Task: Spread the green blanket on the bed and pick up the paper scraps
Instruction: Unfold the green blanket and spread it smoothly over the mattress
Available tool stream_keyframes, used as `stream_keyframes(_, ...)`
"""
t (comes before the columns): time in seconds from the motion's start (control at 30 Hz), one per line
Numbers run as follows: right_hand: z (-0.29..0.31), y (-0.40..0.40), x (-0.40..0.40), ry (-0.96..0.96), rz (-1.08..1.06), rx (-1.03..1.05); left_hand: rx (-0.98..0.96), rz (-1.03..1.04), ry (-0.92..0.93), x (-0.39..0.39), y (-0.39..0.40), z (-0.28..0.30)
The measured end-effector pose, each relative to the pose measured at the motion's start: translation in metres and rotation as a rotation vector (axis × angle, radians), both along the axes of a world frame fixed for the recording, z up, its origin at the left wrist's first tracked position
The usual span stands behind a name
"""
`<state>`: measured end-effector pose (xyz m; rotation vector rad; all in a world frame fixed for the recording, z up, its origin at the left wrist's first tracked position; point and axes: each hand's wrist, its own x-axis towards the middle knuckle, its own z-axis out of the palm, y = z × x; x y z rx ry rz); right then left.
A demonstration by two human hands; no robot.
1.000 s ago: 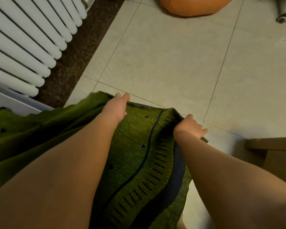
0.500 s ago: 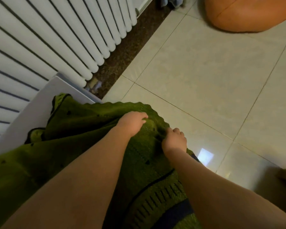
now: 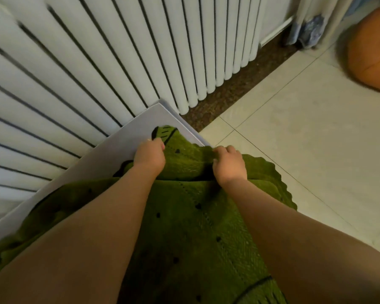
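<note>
1. Head view: your left hand (image 3: 149,156) and right hand (image 3: 228,164) both clutch the green blanket (image 3: 191,216), bunched beneath them at the bed (image 3: 127,137) corner.
2. Pull its edge forward past your hands, evenly, flattening the folds. No paper scraps are visible.

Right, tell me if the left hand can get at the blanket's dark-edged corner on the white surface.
Probably yes. The left hand grips the green blanket just beside that corner, and nothing lies between them on the white surface.
</note>
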<state>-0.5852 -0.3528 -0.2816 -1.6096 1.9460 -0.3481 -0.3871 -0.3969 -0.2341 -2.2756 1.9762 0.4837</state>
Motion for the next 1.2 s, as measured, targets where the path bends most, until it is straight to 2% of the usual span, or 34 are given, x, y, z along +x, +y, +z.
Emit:
stream_keyframes(0.13, -0.005, -0.027, 0.031, -0.082, 0.073, 0.037, 0.089, 0.116, -0.004, 0.023, -0.011, -0.016)
stream_keyframes(0.23, -0.013, -0.052, 0.054, -0.190, 0.082, 0.110, 0.125, 0.128, -0.018, 0.032, -0.017, -0.034)
stream_keyframes(0.3, -0.021, -0.067, 0.073, -0.145, 0.133, 0.144, 0.202, 0.094, 0.005, 0.038, -0.022, -0.046)
stream_keyframes(0.4, -0.030, -0.084, 0.097, 0.025, 0.223, 0.209, 0.281, 0.083, 0.073, 0.044, -0.030, -0.060)
stream_keyframes(0.5, -0.036, -0.094, 0.104, 0.005, 0.241, 0.336, 0.349, 0.125, 0.092, 0.051, -0.035, -0.068)
stream_keyframes(0.67, -0.035, -0.107, 0.092, 0.008, 0.089, 0.083, 0.309, 0.172, 0.185, 0.067, -0.047, -0.062)
stream_keyframes(0.73, -0.029, -0.119, 0.090, 0.024, 0.013, -0.034, 0.398, 0.132, 0.207, 0.077, -0.053, -0.052)
stream_keyframes(0.83, -0.021, -0.141, 0.084, 0.009, -0.109, -0.145, 0.608, 0.069, -0.009, 0.095, -0.058, -0.042)
stream_keyframes(0.93, -0.016, -0.157, 0.076, -0.007, -0.215, -0.221, 0.736, 0.076, -0.102, 0.109, -0.056, -0.040)
stream_keyframes(1.0, -0.012, -0.165, 0.069, -0.008, -0.286, -0.253, 0.780, 0.135, -0.141, 0.112, -0.056, -0.038)
stream_keyframes(1.07, -0.006, -0.177, 0.062, -0.026, -0.387, -0.250, 0.744, 0.256, -0.142, 0.114, -0.058, -0.038)
stream_keyframes(1.1, -0.004, -0.183, 0.057, -0.025, -0.417, -0.234, 0.710, 0.356, -0.084, 0.114, -0.061, -0.039)
stream_keyframes(1.2, 0.000, -0.198, 0.045, 0.012, -0.398, -0.163, 0.487, 0.829, 0.349, 0.117, -0.076, -0.040)
